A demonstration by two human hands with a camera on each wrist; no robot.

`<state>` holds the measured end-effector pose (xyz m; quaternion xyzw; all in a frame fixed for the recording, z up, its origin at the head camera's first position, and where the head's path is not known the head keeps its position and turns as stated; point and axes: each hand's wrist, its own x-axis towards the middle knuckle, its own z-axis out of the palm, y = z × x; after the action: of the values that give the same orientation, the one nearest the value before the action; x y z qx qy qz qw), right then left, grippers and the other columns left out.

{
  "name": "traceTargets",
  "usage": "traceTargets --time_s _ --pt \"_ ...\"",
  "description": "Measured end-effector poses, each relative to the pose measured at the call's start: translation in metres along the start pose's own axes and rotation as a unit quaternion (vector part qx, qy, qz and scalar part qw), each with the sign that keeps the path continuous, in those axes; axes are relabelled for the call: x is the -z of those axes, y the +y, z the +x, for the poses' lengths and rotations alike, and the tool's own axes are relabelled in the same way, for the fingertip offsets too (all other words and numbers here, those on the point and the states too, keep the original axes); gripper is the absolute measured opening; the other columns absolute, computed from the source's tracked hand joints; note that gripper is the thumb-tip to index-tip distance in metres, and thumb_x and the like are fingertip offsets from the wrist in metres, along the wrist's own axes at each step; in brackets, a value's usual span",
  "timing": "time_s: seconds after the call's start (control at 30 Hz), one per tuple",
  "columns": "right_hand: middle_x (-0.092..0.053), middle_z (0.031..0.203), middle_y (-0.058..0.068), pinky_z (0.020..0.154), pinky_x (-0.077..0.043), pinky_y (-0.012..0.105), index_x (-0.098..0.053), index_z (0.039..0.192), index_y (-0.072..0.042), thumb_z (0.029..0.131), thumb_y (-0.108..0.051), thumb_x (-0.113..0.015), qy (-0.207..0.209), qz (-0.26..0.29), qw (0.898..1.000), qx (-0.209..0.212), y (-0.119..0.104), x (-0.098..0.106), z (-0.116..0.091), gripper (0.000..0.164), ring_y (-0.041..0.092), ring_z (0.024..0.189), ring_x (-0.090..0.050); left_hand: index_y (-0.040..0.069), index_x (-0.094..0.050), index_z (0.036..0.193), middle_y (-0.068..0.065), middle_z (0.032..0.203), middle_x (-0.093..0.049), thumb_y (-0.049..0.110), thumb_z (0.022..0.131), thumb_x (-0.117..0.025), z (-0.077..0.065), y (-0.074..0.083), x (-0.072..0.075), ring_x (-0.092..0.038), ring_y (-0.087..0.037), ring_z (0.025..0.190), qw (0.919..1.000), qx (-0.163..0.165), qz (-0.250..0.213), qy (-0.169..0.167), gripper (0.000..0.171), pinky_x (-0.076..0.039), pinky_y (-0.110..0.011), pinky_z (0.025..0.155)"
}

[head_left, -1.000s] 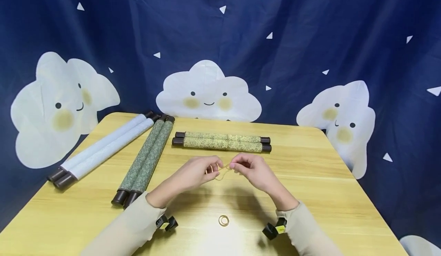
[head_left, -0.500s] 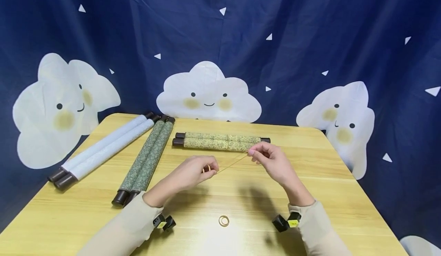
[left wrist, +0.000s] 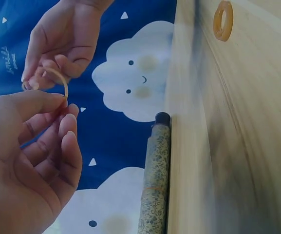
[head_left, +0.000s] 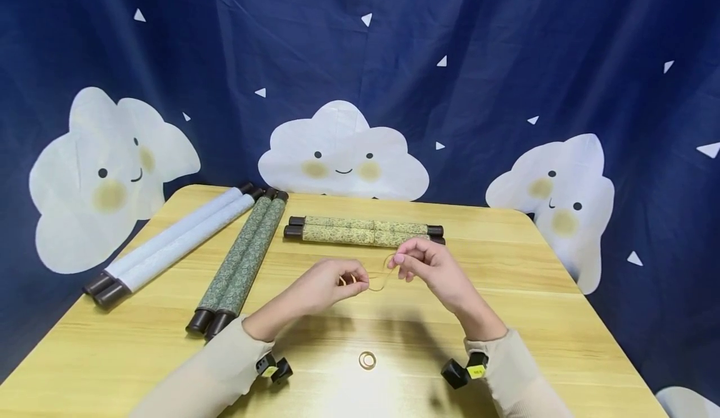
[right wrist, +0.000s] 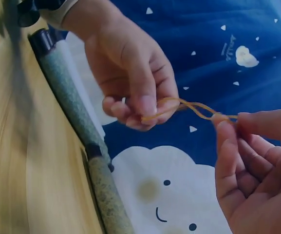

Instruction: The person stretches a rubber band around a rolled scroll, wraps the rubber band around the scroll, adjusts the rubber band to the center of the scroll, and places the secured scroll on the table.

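Note:
A thin tan rubber band (right wrist: 198,104) is stretched loosely between my two hands above the table, its strands crossing in the right wrist view. My left hand (head_left: 328,285) pinches one end between thumb and fingertips. The other end is pinched by my right hand (head_left: 432,272), a little higher and farther from me. Just beyond the hands lies a pair of yellow patterned scrolls (head_left: 337,235) with dark end knobs, side by side, a band around their middle. More rubber bands (left wrist: 229,22) lie on the tabletop, nearer to me.
On the left, a pair of green scrolls (head_left: 243,262) lies slanted, beside a pair of pale blue scrolls (head_left: 177,243) near the edge of the wooden table (head_left: 523,343). A dark blue curtain (head_left: 484,18) with clouds hangs behind.
My right hand moved away to the right, pulling the band taut, then came back slightly toward the left. The band now hangs slack in a curve between my hands.

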<state>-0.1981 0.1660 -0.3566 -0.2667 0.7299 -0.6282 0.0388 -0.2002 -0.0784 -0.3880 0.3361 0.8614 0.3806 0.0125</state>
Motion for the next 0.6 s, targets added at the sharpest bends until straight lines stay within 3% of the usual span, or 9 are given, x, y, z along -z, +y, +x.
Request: traceTargets --time_s 0.23,0.47,0.6 --pt "-0.062 0.080 0.009 0.060 -0.049 0.024 -0.058 0.096 0.005 0.097 -0.006 -0.059 0.042 0.026 0.999 0.005 -0.006 0.003 -0.003 0.011 0.014 0.068 -0.056 0.021 -0.070 0.096 0.018 0.086 -0.063 0.026 0.096 -0.065 0.001 -0.001 0.000 -0.059 -0.003 0.082 0.9997 -0.003 -0.021 -0.008 0.008 -0.052 -0.026 0.075" --pt "-0.063 0.080 0.005 0.060 -0.046 0.021 -0.062 0.090 -0.004 0.097 -0.002 -0.057 0.087 0.076 0.992 0.041 -0.013 0.021 -0.005 0.009 0.012 0.066 -0.052 0.024 -0.069 0.093 0.010 0.084 -0.065 0.030 0.096 -0.063 0.000 -0.004 0.004 -0.058 -0.005 0.079 0.9995 0.026 -0.015 0.004 0.009 -0.051 -0.027 0.071" --pt "-0.063 0.081 0.002 0.060 -0.045 0.020 -0.062 0.092 -0.003 0.099 -0.004 -0.056 0.084 0.084 0.993 0.027 -0.014 0.023 -0.006 0.010 0.011 0.066 -0.050 0.020 -0.071 0.096 0.007 0.083 -0.066 0.030 0.096 -0.063 0.001 -0.004 0.004 -0.058 -0.007 0.075 0.9991 0.017 -0.037 0.007 0.013 -0.052 -0.028 0.068"
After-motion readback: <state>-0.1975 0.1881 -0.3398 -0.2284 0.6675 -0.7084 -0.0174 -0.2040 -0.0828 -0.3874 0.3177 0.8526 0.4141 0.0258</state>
